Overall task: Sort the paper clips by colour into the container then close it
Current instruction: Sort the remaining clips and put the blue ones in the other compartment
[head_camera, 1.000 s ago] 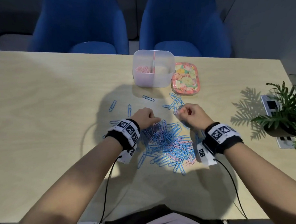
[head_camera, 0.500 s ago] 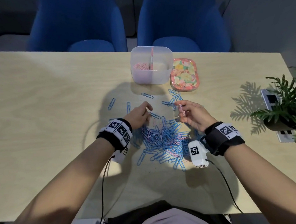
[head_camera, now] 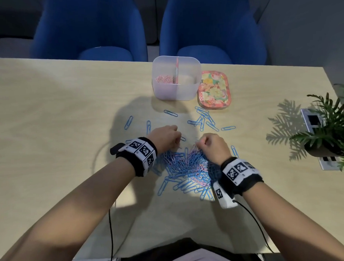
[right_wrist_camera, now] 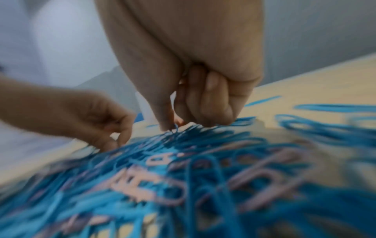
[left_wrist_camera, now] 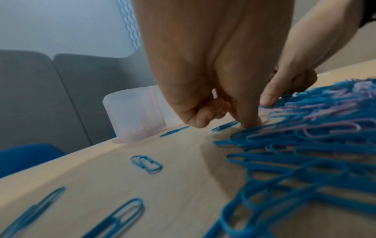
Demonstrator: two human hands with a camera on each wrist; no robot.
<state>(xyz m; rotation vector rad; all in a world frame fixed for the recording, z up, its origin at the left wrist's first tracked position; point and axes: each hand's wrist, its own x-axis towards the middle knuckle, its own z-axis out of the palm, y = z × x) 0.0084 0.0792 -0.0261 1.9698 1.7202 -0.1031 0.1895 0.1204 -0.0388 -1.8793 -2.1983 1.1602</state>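
Observation:
A heap of blue and pink paper clips (head_camera: 185,167) lies on the table in front of me. My left hand (head_camera: 176,141) is at the heap's far left edge, fingers curled; in the left wrist view its fingertips (left_wrist_camera: 249,124) pinch a pale pink clip (left_wrist_camera: 264,120) against the table. My right hand (head_camera: 197,147) is on the heap's far right edge, curled, thumb and fingers (right_wrist_camera: 173,125) nipping a pink clip among blue ones. The clear container (head_camera: 177,93) stands open further back, with pink clips (head_camera: 164,79) in its left compartment. Its right compartment looks bare.
The floral lid (head_camera: 213,89) lies just right of the container. Loose blue clips (head_camera: 203,119) are scattered between the heap and the container. A potted plant (head_camera: 327,132) and a socket plate (head_camera: 313,121) sit at the table's right edge. Two blue chairs stand beyond the table.
My right hand, which held a pink clip up above the table, has come down onto the heap. My left hand has curled and dropped to the heap's edge.

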